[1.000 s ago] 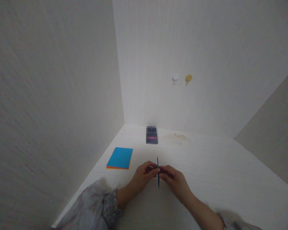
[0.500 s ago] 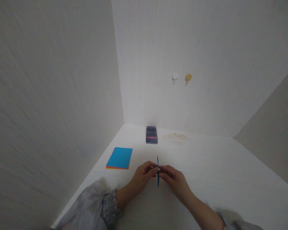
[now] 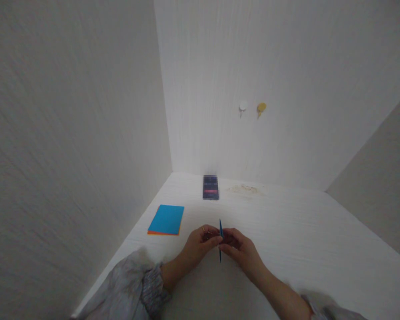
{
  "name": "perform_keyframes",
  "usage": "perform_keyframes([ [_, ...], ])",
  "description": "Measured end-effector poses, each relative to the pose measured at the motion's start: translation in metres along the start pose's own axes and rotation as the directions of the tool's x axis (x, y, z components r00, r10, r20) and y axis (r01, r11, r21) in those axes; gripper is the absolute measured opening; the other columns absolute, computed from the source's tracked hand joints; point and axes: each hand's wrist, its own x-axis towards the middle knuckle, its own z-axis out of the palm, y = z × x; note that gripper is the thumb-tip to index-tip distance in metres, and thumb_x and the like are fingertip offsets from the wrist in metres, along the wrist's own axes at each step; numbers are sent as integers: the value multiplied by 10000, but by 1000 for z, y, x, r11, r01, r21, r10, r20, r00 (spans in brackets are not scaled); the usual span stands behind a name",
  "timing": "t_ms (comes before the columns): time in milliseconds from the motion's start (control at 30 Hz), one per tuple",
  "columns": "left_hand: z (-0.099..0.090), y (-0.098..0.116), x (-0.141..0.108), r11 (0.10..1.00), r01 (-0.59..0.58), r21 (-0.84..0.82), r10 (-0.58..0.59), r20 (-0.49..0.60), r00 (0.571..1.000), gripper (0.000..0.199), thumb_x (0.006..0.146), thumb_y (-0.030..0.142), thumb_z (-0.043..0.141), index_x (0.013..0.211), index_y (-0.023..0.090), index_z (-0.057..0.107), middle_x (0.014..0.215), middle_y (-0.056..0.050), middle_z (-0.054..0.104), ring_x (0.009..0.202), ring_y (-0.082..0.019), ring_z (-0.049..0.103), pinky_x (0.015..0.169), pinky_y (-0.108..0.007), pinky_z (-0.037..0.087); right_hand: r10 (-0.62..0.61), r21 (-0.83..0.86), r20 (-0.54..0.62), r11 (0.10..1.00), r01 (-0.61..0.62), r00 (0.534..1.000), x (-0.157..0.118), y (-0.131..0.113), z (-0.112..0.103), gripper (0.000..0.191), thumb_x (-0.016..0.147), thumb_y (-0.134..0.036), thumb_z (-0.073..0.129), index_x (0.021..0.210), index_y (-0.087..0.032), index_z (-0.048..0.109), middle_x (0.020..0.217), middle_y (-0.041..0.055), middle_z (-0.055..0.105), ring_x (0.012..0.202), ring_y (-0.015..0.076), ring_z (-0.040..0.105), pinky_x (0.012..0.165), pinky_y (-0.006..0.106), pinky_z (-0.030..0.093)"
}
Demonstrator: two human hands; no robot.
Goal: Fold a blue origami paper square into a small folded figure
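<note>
A thin blue piece of folded paper [image 3: 221, 229] stands nearly edge-on between my two hands, above the white table. My left hand [image 3: 203, 242] pinches it from the left, thumb in front and fingers behind; a ring shows on one finger. From the other side my right hand [image 3: 242, 249] grips the same paper between thumb and fingers. The fingertips of both hands meet at its middle and hide part of it. To the left of my hands lies a stack of square coloured paper [image 3: 166, 219], blue on top with orange edges below.
A dark, pixelated rectangular item [image 3: 210, 187] sits near the back wall. Right of it, a brownish patch [image 3: 245, 190] marks the table [image 3: 286, 222]. A white hook [image 3: 242, 106] and a yellow hook [image 3: 261, 108] are on the back wall. Walls rise left and right.
The blue paper has tilted slightly, showing a little more of its face at the top. My fingers have shifted a little on it; the paper stack has not moved.
</note>
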Motion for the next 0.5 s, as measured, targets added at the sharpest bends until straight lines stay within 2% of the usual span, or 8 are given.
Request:
perform_keyframes([
  [233,-1,0,0,1000,9,7,-9,3,1000,233,699,317,598,830,126,574,788,-44,604,747,-156,554,682,-258,416,23,-13,5,1000,-23,1000,0,-2,0,288,650,-260,636,924,-204,567,805,24,624,747,172,585,692,300,473],
  [500,-2,1,-2,1000,0,-13,0,-7,1000,245,676,316,630,824,131,565,802,-45,605,767,-165,561,698,-268,418,28,124,41,992,-33,999,0,0,-1,272,644,-247,644,907,-210,587,827,23,624,797,178,582,733,308,458],
])
